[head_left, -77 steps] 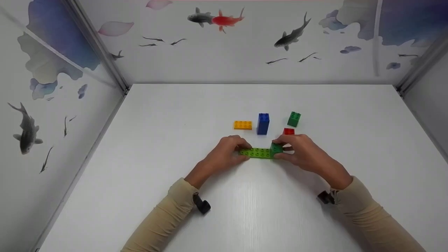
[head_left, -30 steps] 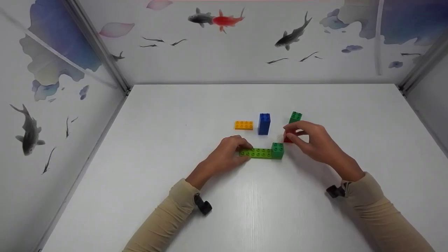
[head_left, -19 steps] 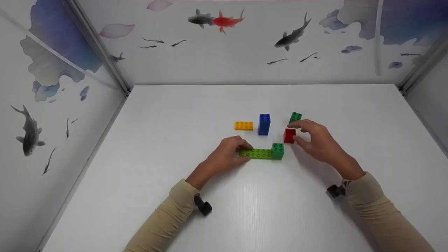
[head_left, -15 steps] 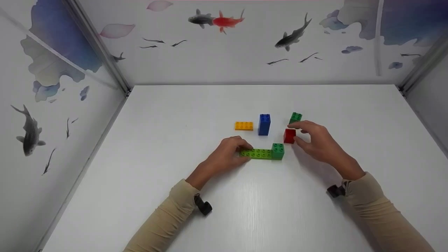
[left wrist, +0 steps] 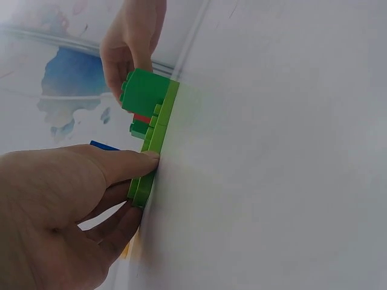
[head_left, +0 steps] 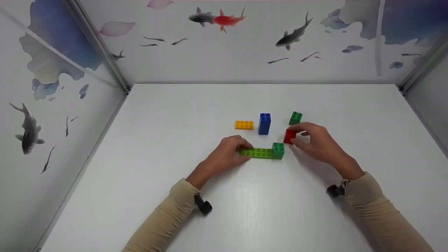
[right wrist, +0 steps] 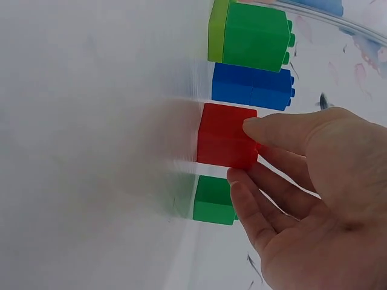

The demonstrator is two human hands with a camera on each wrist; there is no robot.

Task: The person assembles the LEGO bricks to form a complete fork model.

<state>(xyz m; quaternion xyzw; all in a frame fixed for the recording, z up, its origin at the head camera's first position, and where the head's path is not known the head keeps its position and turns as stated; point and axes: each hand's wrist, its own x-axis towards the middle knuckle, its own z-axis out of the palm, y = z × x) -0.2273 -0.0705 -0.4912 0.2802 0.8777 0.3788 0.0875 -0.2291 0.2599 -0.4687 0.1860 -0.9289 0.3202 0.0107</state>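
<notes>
In the head view my left hand (head_left: 229, 153) pinches the left end of a long light green toy building plate (head_left: 260, 153) between thumb and fingers. A green brick (head_left: 278, 151) sits on the plate's right end. The left wrist view shows that plate (left wrist: 158, 130) lying along the table, with my thumb on its near side. My right hand (head_left: 313, 143) pinches a red brick (head_left: 289, 136) just behind and right of the plate. In the right wrist view the thumb lies on one side of the red brick (right wrist: 224, 136), fingertips at the other; the brick stands on the table.
Behind the plate, a flat yellow brick (head_left: 244, 125) and a tall blue block (head_left: 264, 124) stand side by side. Another green brick (head_left: 295, 118) is just beyond the right hand's fingers. White panels with painted fish (head_left: 227, 21) border the table (head_left: 196, 105) at the back and sides.
My right hand left the green brick on the plate and moved back and right to the red brick. Its fingers spread, then closed on the red brick, now slightly turned. The left hand stayed.
</notes>
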